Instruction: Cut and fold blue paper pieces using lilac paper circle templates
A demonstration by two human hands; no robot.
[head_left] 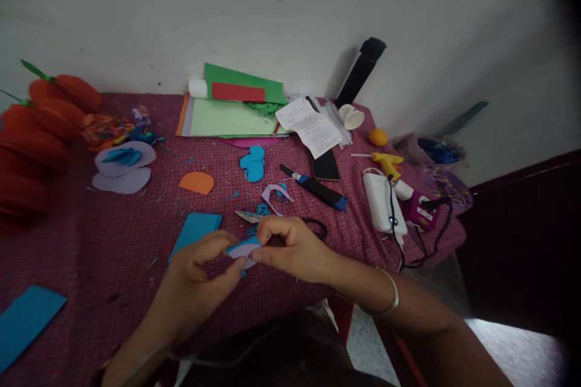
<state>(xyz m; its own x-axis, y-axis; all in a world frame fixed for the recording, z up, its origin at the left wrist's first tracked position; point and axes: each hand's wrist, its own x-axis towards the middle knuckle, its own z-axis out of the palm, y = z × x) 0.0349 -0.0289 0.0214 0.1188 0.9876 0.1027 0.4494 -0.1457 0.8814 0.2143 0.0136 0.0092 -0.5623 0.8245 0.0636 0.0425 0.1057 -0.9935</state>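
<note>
Between my two hands is a small stack of blue and lilac paper pieces [244,249], held above the near part of the table. My left hand [195,275] pinches its left side with thumb and fingers. On its right side, my right hand [290,248] closes thumb and forefinger on it. Scissors [249,216] lie just beyond, partly hidden by my right hand. A folded blue sheet [195,230] rests beyond my left hand. Blue petal shapes [253,164], an orange half-round piece [196,182] and a lilac offcut [272,193] lie farther back.
A blue-black utility knife [320,190], black phone [325,164], written paper [311,127] and yellow glue gun [388,164] sit to the right. A power bank [384,202] and purple plug adapter [420,210] trail cables. Orange paper pumpkins [40,139] stand left; coloured sheets [227,118] lie by the wall.
</note>
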